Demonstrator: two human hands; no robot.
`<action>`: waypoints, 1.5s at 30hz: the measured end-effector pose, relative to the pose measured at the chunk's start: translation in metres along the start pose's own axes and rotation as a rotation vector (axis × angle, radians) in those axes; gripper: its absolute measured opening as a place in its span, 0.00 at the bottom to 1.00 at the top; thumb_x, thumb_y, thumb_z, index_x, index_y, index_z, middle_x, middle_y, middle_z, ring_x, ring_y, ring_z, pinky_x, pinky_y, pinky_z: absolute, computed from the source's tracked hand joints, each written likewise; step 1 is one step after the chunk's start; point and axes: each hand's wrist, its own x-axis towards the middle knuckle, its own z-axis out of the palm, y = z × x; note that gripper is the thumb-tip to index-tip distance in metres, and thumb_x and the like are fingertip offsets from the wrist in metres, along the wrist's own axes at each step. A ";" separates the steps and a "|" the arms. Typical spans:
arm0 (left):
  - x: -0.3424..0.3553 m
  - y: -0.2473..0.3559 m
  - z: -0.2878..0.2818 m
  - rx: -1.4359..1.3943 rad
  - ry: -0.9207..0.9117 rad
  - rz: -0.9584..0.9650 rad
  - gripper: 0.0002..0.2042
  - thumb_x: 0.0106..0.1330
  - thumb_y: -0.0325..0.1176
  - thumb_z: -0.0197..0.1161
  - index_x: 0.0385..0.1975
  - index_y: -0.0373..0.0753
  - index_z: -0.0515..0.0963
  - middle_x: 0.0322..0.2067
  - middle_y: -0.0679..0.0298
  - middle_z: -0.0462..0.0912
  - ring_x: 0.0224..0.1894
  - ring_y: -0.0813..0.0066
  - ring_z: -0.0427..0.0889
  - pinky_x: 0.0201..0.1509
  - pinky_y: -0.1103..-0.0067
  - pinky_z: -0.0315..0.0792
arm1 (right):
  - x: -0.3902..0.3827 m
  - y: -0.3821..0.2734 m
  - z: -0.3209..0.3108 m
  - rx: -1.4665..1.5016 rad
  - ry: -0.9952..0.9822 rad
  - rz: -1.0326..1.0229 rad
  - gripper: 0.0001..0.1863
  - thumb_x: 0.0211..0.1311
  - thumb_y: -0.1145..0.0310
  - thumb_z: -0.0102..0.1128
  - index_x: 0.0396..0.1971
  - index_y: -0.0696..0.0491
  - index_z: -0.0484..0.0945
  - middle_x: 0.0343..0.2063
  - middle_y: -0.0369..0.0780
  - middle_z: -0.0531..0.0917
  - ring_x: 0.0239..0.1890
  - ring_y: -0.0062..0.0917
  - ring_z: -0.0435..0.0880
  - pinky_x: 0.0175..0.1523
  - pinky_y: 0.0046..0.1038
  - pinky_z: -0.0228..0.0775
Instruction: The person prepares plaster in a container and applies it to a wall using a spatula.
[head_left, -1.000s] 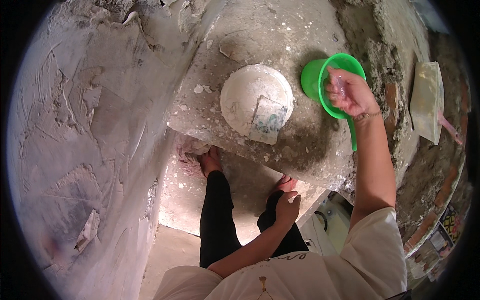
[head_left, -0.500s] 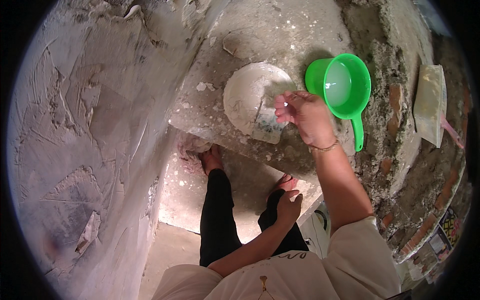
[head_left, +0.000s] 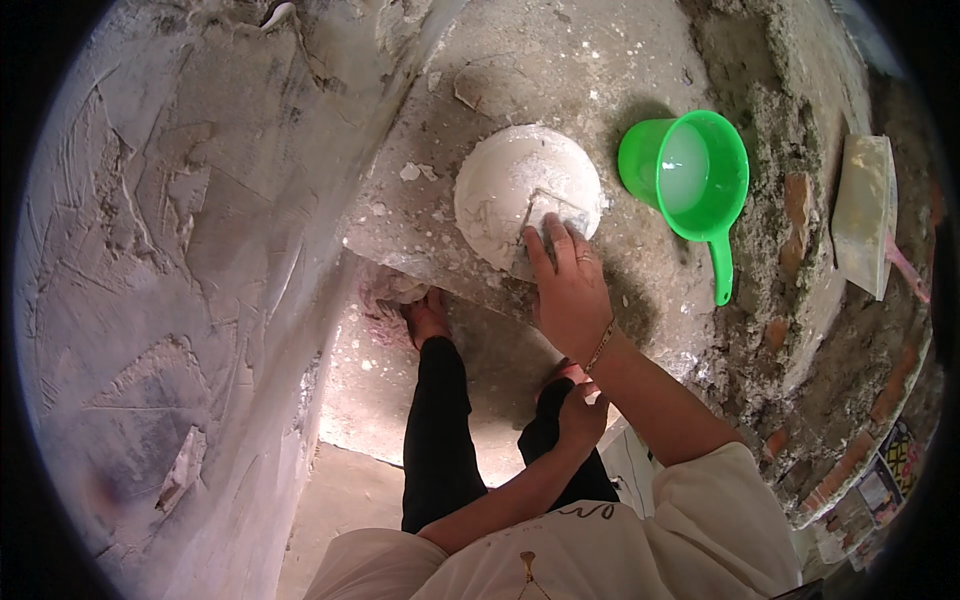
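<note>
A round whitish bowl (head_left: 490, 165) coated with a pale, plaster-like paste sits on the rough ledge ahead of me. My right hand (head_left: 572, 295) reaches over its near right rim. Its fingers grip a flat, thin scraper-like plate (head_left: 548, 205) smeared with the paste; the underside of this plate is hidden. Low at my right knee, my left hand (head_left: 580, 418) rests on the dark trouser leg with nothing in it, thumb and fingers apart. To the right of the bowl stands a green dipper (head_left: 634, 160) with cloudy white liquid inside, its handle pointing toward me.
A wide yellowish scraper (head_left: 862, 215) with a pink handle lies on the broken masonry (head_left: 790, 250) at the right. A plastered wall (head_left: 180, 280) rises close on the left. Below the ledge (head_left: 470, 280) are my feet on a lower step (head_left: 370, 420).
My right hand has come down and toward me from above the bowl's right side, and its fingers now close on the scraper-like plate. My left hand stays at the knee.
</note>
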 end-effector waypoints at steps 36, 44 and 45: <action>-0.001 -0.004 0.006 -0.011 0.023 0.022 0.15 0.60 0.39 0.63 0.42 0.35 0.80 0.45 0.51 0.81 0.52 0.57 0.78 0.58 0.71 0.69 | 0.060 0.043 -0.028 0.559 0.408 0.352 0.11 0.56 0.73 0.62 0.38 0.61 0.80 0.25 0.49 0.83 0.25 0.33 0.81 0.35 0.31 0.71; 0.003 -0.013 0.005 0.030 0.023 0.029 0.17 0.62 0.35 0.62 0.47 0.32 0.77 0.42 0.55 0.81 0.41 0.69 0.81 0.45 0.77 0.76 | 0.049 0.031 -0.032 0.687 0.337 0.442 0.11 0.56 0.71 0.62 0.37 0.61 0.79 0.20 0.47 0.81 0.21 0.32 0.79 0.32 0.32 0.70; 0.002 -0.012 0.005 0.005 0.019 0.011 0.16 0.61 0.37 0.62 0.45 0.34 0.78 0.44 0.53 0.81 0.47 0.63 0.79 0.52 0.74 0.72 | 0.054 0.029 -0.029 0.685 0.327 0.454 0.11 0.57 0.71 0.62 0.37 0.61 0.79 0.21 0.47 0.82 0.21 0.31 0.79 0.33 0.32 0.70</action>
